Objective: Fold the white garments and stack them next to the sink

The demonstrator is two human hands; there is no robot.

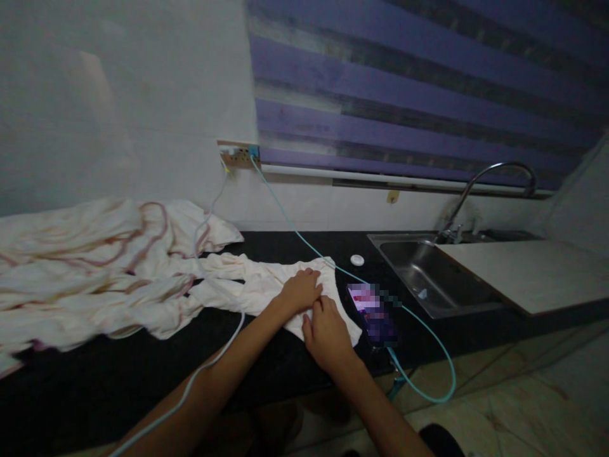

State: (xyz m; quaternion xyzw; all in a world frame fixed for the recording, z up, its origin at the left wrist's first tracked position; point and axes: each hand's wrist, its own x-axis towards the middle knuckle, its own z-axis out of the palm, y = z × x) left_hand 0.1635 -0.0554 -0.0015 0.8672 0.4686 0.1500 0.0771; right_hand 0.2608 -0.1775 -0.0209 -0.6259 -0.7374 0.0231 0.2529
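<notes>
One white cloth (266,282) is lying on the dark counter (118,387) directly beneath the fingers of the left hand (301,291) and right hand (329,333), which are bending and resting on it, the right thumb standing apart; whether any are pinching fabric cannot be told. Right of the fingers, one phone (373,314) and one round white disc (356,260) are lying. Farther right, one sink (419,263) is containing one small pale scrap (422,294), one board (528,273) partly covering it.
</notes>
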